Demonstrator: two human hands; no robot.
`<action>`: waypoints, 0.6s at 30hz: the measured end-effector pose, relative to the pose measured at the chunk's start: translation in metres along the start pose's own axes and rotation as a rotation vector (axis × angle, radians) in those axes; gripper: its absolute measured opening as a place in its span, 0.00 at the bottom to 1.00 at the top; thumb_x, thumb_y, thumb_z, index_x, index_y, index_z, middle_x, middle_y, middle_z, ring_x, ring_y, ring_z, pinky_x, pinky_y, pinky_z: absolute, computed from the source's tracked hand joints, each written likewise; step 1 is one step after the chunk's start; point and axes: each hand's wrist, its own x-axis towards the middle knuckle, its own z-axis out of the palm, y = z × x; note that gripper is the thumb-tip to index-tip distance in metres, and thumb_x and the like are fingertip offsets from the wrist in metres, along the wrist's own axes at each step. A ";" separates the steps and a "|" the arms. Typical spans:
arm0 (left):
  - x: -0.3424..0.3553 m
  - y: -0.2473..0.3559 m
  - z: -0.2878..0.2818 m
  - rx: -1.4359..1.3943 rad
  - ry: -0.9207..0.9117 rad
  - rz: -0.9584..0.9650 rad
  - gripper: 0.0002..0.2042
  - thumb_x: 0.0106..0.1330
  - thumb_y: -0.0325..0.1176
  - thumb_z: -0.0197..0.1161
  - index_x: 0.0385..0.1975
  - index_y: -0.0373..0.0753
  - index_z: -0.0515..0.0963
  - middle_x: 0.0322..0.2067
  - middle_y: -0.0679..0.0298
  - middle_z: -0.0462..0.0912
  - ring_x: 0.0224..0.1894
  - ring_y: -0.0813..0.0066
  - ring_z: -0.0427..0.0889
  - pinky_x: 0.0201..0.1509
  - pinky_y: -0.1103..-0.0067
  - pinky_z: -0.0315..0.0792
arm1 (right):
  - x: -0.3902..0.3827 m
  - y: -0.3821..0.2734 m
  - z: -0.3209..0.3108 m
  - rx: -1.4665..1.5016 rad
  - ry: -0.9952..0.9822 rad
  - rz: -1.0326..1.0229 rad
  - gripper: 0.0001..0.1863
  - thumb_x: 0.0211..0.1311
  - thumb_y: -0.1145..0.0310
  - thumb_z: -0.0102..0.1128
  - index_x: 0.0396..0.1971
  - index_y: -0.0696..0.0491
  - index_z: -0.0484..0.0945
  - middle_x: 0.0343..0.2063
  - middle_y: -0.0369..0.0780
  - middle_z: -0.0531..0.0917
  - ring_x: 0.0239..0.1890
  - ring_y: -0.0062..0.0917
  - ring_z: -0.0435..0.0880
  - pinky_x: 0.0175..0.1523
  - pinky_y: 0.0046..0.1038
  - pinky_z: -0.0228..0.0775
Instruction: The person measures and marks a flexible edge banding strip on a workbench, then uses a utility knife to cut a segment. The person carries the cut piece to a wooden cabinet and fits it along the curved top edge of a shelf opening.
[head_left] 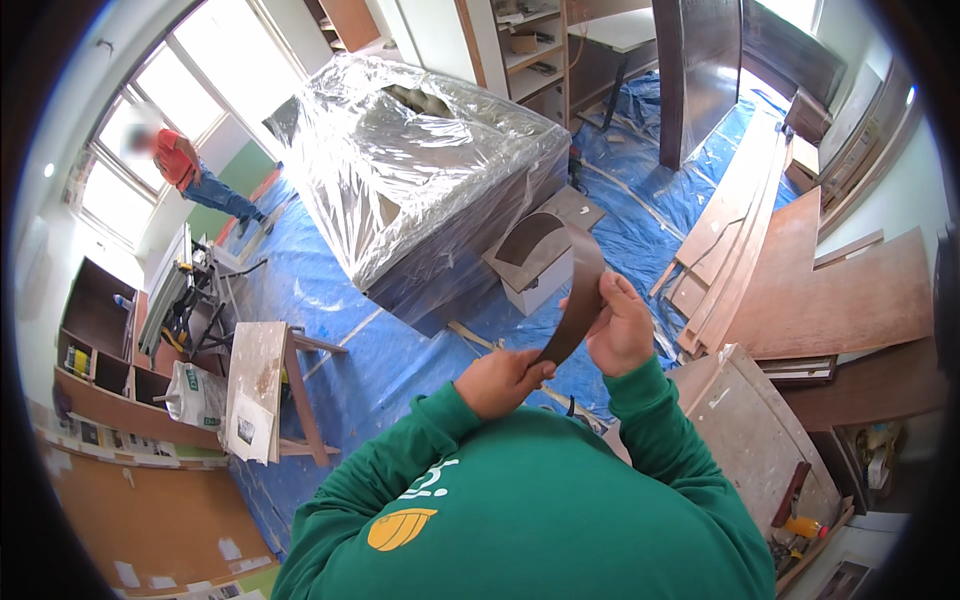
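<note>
A long, dark brown strip of edge banding (577, 322) bends in a curve in front of my chest. My left hand (494, 383) is closed on its lower end, with the thumb pressed along it. Higher up, my right hand (620, 326) grips the same strip between thumb and fingers. Beyond the hands the strip arcs up and curls over to the left. Behind the curl is a small white box-like stand (541, 288) with a greyish board on top.
Plastic sheeting covers a large block (430, 160) ahead. Blue tarp (330, 365) lies over the floor. At left are a small worktable (255, 375) and open shelving (95, 345); at right, wooden panels (800, 290) and a worn board (745, 420). A person (180, 165) stands far left.
</note>
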 end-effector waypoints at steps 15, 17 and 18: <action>0.047 0.002 -0.005 -0.397 -0.159 0.178 0.26 0.71 0.44 0.65 0.60 0.31 0.72 0.51 0.55 0.82 0.61 0.65 0.79 0.65 0.70 0.71 | -0.017 -0.051 -0.046 -0.336 -0.168 0.007 0.05 0.72 0.70 0.61 0.34 0.53 0.77 0.30 0.32 0.81 0.32 0.16 0.77 0.38 0.22 0.70; 0.062 0.003 -0.011 -0.731 -0.075 0.099 0.27 0.71 0.44 0.66 0.61 0.31 0.71 0.52 0.57 0.80 0.60 0.68 0.78 0.65 0.71 0.71 | -0.017 -0.056 -0.050 -0.522 -0.173 0.038 0.06 0.69 0.71 0.65 0.32 0.53 0.77 0.28 0.31 0.80 0.30 0.14 0.74 0.37 0.20 0.66; 0.069 0.004 -0.012 -0.793 0.009 0.139 0.23 0.71 0.43 0.67 0.56 0.30 0.75 0.47 0.60 0.82 0.52 0.74 0.81 0.58 0.75 0.74 | -0.016 -0.057 -0.051 -0.606 -0.172 0.047 0.07 0.68 0.71 0.66 0.30 0.53 0.78 0.27 0.31 0.79 0.30 0.13 0.73 0.36 0.19 0.63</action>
